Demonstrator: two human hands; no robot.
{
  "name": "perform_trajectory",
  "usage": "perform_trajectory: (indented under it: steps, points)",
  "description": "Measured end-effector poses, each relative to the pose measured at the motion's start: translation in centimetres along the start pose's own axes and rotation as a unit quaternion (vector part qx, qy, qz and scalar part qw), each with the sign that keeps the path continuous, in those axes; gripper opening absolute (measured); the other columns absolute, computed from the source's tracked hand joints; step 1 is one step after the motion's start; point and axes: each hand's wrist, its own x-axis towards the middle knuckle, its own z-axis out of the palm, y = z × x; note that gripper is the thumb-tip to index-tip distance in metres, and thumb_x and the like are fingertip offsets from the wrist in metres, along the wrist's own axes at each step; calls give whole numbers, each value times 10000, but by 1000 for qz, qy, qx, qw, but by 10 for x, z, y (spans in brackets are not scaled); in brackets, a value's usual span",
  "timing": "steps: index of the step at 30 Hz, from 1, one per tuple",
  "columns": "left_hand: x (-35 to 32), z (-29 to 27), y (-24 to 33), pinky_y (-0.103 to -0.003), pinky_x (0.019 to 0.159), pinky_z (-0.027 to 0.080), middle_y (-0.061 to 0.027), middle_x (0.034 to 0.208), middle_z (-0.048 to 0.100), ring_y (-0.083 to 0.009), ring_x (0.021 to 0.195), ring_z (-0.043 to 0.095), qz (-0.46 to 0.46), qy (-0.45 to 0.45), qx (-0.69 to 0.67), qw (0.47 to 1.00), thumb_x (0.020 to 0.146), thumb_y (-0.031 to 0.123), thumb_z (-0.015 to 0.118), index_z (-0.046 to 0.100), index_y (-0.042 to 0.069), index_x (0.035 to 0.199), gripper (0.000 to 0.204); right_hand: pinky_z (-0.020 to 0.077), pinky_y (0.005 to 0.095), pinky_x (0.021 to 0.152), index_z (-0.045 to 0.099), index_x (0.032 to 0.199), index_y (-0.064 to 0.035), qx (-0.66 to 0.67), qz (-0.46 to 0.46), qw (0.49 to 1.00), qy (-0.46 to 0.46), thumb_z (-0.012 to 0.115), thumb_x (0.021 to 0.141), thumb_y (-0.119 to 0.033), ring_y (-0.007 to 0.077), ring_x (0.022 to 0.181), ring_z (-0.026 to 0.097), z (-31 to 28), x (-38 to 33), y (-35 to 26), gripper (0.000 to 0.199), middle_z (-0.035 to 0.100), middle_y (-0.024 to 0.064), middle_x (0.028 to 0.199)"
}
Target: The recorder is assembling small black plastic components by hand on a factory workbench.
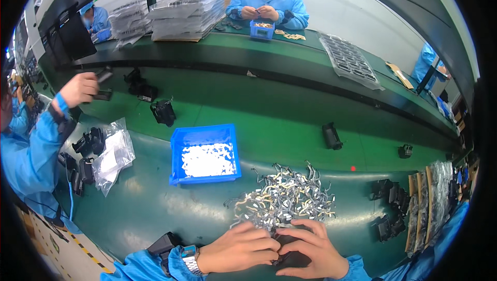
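Note:
My left hand (pixel 240 250) and my right hand (pixel 313 252) meet at the near edge of the worktop, both closed on a small black plastic part (pixel 294 258). Fingers cover much of that part, so its exact kind cannot be made out. Just beyond my fingertips spreads a heap of short cable harnesses (pixel 284 193), grey, black and cream with white connectors. To the left of the heap stands a blue bin (pixel 205 179) with many small white pieces (pixel 207 160) inside. Beside my left forearm lies another black plastic part (pixel 164 242).
A green conveyor belt (pixel 279 118) runs across beyond the worktop, carrying scattered black housings (pixel 331 136). More black housings (pixel 391 198) and upright wrapped trays (pixel 427 203) stand at right. At left, a plastic bag (pixel 115 157) lies near a co-worker's hand (pixel 80 89). Another person works opposite.

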Motion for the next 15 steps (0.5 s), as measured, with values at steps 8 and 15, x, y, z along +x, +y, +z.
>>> perform_trajectory:
  steps: [8, 15]
  points:
    - [-2, 1, 0, -310, 877, 426, 37, 1115, 627, -136, 1074, 590, 6, -6, 11, 1000, 876, 141, 641, 685, 149, 1108, 236, 407, 535, 1110, 741, 946, -118, 50, 9, 998, 40, 889, 767, -186, 391, 1335, 527, 12, -6, 5, 241, 674, 89, 1354]
    - [-2, 0, -1, -314, 884, 444, -2, 1116, 627, -161, 1082, 590, 19, -11, -16, 1000, 881, 126, 636, 683, 100, 1169, 293, 468, 511, 1069, 757, 930, -104, 70, 21, 995, 67, 898, 730, -104, 388, 1288, 571, 9, -3, 1, 244, 713, 97, 1279]
